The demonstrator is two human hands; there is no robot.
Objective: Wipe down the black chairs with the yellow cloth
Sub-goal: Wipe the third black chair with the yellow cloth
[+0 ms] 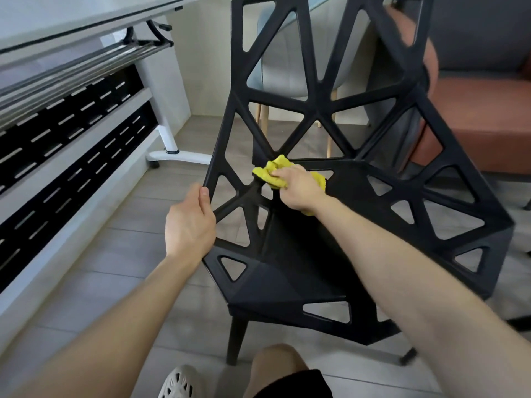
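Black plastic lattice chair [339, 116], standing on grey tiled floor [120, 254]. Left hand [191, 222] grips its left edge. Right hand [300, 188] clutches bunched yellow cloth [273, 170], pressed against the struts where backrest meets seat.

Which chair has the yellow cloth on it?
The black chair with triangle holes: the right hand grips the yellow cloth against it. The grey chair and orange seat behind have none.
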